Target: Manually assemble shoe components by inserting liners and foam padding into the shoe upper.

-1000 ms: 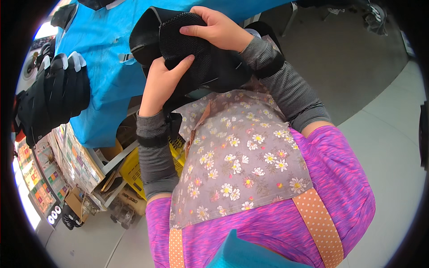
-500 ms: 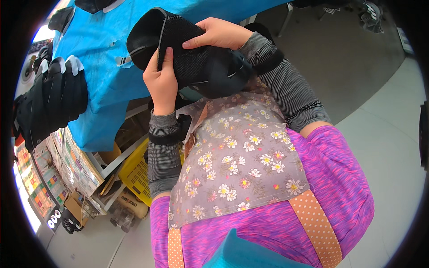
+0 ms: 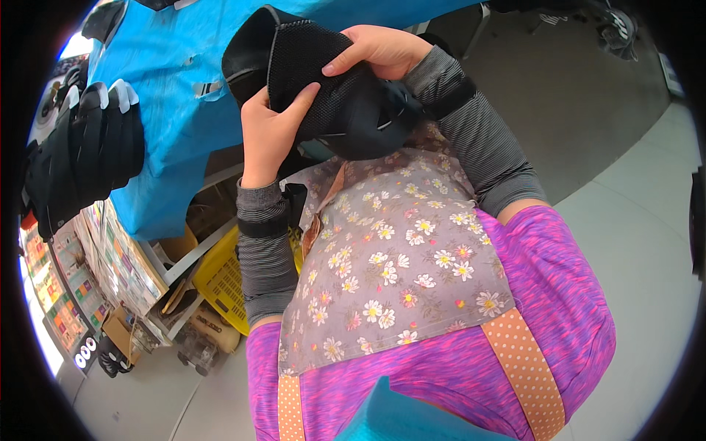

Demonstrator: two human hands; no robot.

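Left hand (image 3: 271,132) grips the black mesh pad (image 3: 323,88) from below, thumb pressed flat on its front face, fingers wrapped behind. Your right hand (image 3: 379,50) clamps the pad's top edge, fingers curled over, index tip on the mesh. Both hands are closed on it; pad is held up in front of your chest, above the near edge of the desk, not resting on anything. It's curved, with a stiff rim on the left side and black straps bunched under your right wrist.

Grey striped sleeves cover both forearms. Below the pad: your flowered grey apron (image 3: 390,264) over purple clothing.

Blue cloth (image 3: 169,117) covers the desk to your left. Row of black braces (image 3: 88,154) with white tabs sits at its far left. Yellow crate (image 3: 220,279) stands under the desk, stacked printed boxes (image 3: 110,264) beside it.
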